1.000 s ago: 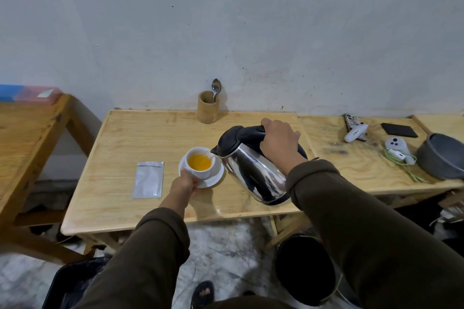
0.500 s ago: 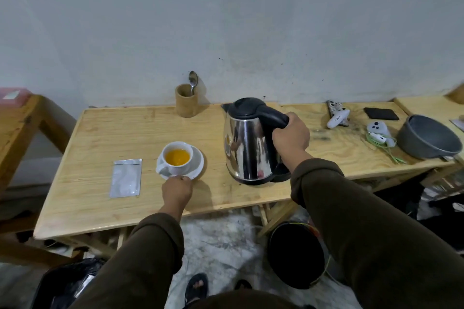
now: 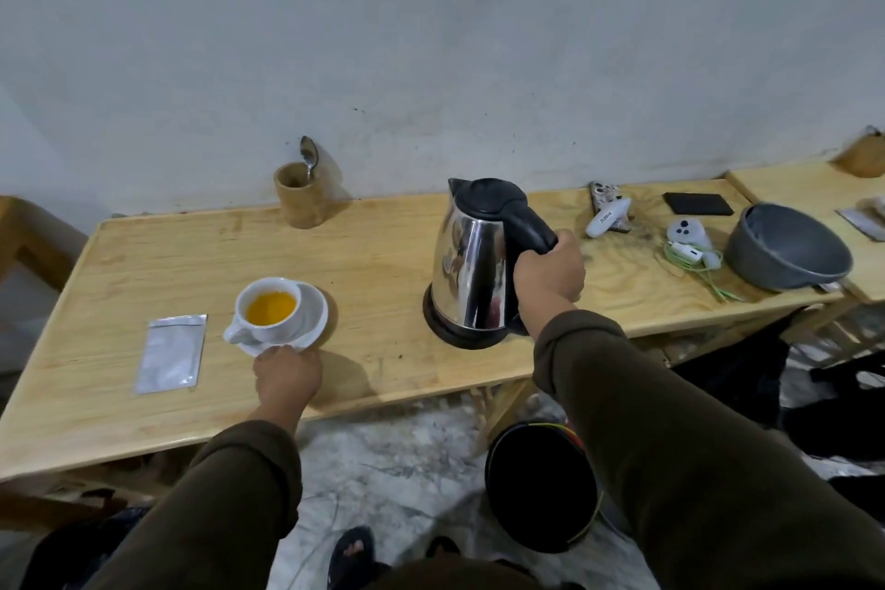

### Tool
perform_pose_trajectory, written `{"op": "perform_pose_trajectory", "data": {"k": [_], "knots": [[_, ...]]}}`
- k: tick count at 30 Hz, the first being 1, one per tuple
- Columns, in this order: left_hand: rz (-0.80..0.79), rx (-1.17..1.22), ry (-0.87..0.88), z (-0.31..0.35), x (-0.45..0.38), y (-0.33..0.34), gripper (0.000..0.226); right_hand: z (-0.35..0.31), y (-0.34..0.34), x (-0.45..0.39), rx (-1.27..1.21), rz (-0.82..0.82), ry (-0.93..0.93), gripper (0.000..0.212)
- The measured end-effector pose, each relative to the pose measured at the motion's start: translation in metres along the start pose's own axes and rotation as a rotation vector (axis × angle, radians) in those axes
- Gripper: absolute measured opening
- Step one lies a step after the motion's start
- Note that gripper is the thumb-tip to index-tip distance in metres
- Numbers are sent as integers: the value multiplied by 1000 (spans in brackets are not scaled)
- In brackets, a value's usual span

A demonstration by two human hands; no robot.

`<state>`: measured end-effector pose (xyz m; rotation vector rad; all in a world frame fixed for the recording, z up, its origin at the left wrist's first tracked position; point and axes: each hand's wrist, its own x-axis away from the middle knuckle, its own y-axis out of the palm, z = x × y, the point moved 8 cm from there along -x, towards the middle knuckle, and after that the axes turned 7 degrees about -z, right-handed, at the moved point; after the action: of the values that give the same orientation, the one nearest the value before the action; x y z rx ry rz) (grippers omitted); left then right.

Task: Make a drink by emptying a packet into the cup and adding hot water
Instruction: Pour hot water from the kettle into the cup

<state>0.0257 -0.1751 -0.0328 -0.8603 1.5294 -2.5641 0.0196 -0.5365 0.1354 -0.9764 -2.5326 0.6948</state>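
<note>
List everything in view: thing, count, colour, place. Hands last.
table: 1, light wood, against the wall
cup: 1, white, holds orange liquid, on the saucer
saucer: 1, white, table's front left
packet: 1, silver, flat, left of the cup
kettle: 1, steel and black, upright, centre
holder: 1, wooden, at the wall
spoon: 1, metal, standing in the holder
bowl: 1, grey, far right
bucket: 1, black, on the floor
left hand: at the saucer's near rim
right hand: gripping the kettle's handle
</note>
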Motion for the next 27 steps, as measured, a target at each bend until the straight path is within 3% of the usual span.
{"op": "perform_pose_trajectory", "data": {"k": [16, 27], "knots": [[35, 81, -25, 10, 9, 0, 27, 24, 5, -23, -108, -77, -35, 28], [23, 61, -16, 17, 11, 1, 25, 24, 11, -22, -18, -112, -121, 28]]}}
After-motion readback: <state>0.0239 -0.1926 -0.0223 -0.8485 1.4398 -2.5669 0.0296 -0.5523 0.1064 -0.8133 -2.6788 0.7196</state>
